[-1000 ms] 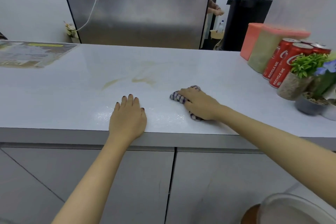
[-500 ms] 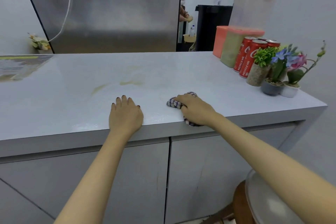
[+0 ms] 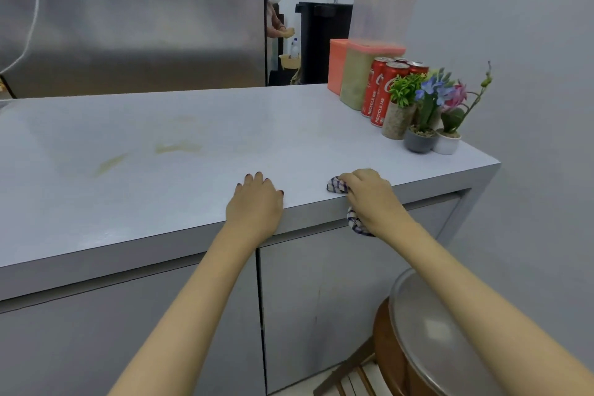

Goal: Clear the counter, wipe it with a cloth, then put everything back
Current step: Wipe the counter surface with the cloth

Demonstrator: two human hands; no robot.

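Note:
My right hand grips a blue-and-white checked cloth at the front edge of the pale grey counter; part of the cloth hangs over the edge below my palm. Flat on the counter's front edge, a little to the left, rests my left hand, fingers together and holding nothing. Yellowish smears mark the counter to the left of centre. Red soda cans, plastic containers with orange lids and three small potted plants stand grouped at the counter's far right.
A tall clear container with an orange lid stands behind the cans. A steel fridge rises behind the counter. A wooden stool with a glass lid on it stands at my lower right, next to the cabinet doors. A person stands in the background.
My right hand has dragged the cloth towards me, from on the counter to its front edge, where part now hangs over. My head turned right. The left hand stayed put.

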